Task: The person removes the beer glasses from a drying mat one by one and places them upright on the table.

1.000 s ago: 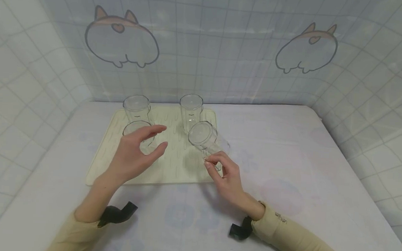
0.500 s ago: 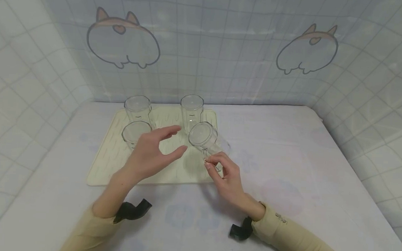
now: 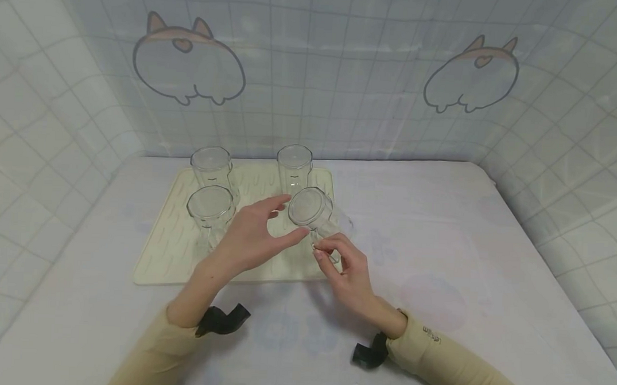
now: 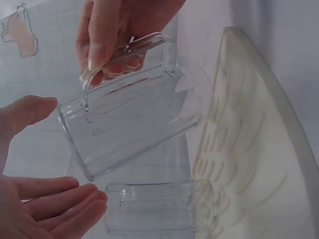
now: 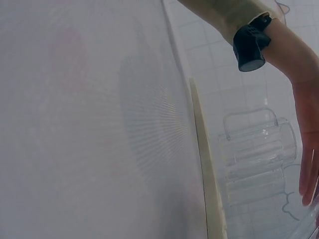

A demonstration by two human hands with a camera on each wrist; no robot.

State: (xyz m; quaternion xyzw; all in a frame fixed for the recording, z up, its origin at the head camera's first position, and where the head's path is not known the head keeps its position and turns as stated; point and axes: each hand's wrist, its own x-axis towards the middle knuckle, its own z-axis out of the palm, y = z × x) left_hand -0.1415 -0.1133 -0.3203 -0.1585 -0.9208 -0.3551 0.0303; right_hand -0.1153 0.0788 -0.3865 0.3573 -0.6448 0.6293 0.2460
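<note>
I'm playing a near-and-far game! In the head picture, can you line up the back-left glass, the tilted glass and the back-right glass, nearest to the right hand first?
From the right hand:
1. Tilted glass: held in that hand.
2. Back-right glass: at the back right of the mat.
3. Back-left glass: at the mat's back left.

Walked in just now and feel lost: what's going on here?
A person's right hand holds a tilted clear mug by its handle near the right side of the cream mat. Their left hand is beside the mug, thumb and fingers apart; contact is unclear. Three more glasses stand on the mat.
</note>
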